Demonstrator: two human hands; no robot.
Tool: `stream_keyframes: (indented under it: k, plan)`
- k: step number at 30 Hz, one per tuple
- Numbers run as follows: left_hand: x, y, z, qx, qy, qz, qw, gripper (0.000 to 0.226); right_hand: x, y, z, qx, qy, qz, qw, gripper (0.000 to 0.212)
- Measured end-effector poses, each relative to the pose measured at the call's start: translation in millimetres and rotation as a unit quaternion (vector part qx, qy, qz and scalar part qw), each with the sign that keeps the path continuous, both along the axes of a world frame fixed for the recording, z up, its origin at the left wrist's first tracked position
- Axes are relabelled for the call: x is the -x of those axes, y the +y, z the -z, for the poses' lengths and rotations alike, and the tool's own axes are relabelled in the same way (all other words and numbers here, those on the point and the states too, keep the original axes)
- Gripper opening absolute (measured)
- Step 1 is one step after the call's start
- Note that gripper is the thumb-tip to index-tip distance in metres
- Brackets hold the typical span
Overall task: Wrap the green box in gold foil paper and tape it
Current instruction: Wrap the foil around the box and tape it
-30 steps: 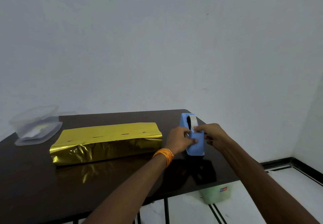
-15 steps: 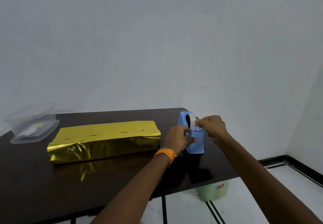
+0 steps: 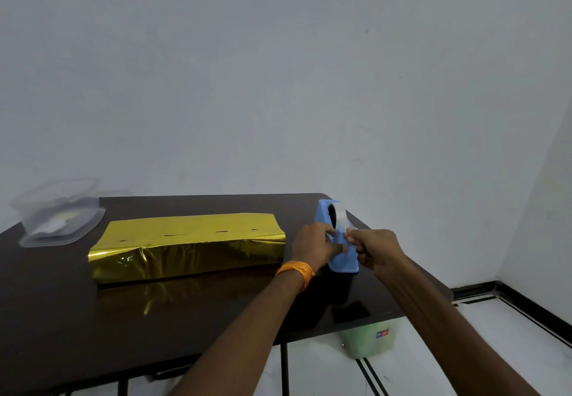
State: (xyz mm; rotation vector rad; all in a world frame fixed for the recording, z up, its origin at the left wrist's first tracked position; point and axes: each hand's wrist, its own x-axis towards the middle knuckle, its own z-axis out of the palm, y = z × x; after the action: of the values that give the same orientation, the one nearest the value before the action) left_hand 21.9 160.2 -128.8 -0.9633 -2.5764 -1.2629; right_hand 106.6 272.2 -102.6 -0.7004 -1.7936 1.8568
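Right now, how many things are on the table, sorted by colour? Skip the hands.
Gold: 1, the wrapped box
Blue: 1, the tape dispenser, gripped by the left hand while the right hand pinches its tape
Clear: 1, the plastic container
Total: 3

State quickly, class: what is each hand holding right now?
Left hand: grips the blue tape dispenser.
Right hand: pinches the tape end.
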Motion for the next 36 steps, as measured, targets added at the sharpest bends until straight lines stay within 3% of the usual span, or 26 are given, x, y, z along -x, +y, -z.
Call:
stream_keyframes:
  k: [3, 6, 10, 14, 17, 21, 26, 31, 36]
  plan:
    - [1, 1, 1, -0.005, 0.007, -0.002, 1.000, 0.052, -3, 1, 10, -0.022, 0.004, -0.006, 1.000, 0.014]
    - [2, 1, 1, -0.002, 0.008, -0.004, 1.000, 0.053, -6, 4, 16, -0.101, 0.002, -0.001, 0.995, 0.017]
    - [1, 2, 0, 0.010, 0.013, -0.005, 1.000, 0.052, -14, 10, 22, -0.320, -0.069, 0.016, 0.945, 0.021]
    - [0, -1, -4, 0.046, 0.010, 0.013, 0.999, 0.053, -33, 12, 34, -0.392, -0.096, -0.007, 0.915, 0.025]
    - [-2, -17, -6, 0.056, 0.030, 0.002, 0.998, 0.062, -40, 7, 22, -0.406, -0.079, -0.021, 0.910, 0.004]
    - [-1, -75, -26, -0.039, 0.067, -0.057, 0.995, 0.038, -38, -26, -5, -0.401, -0.029, -0.111, 0.909, 0.043]
    - [13, -181, -58, -0.136, 0.060, -0.137, 0.979, 0.007, -17, -88, -31, -0.383, 0.045, -0.205, 0.900, 0.042]
    - [37, -281, -60, -0.130, 0.011, -0.239, 0.962, 0.010, 17, -159, -47, -0.313, 0.080, -0.357, 0.876, 0.037]
    - [59, -324, -22, -0.162, -0.103, -0.295, 0.936, 0.032, 53, -212, -52, -0.332, 0.090, -0.429, 0.835, 0.038]
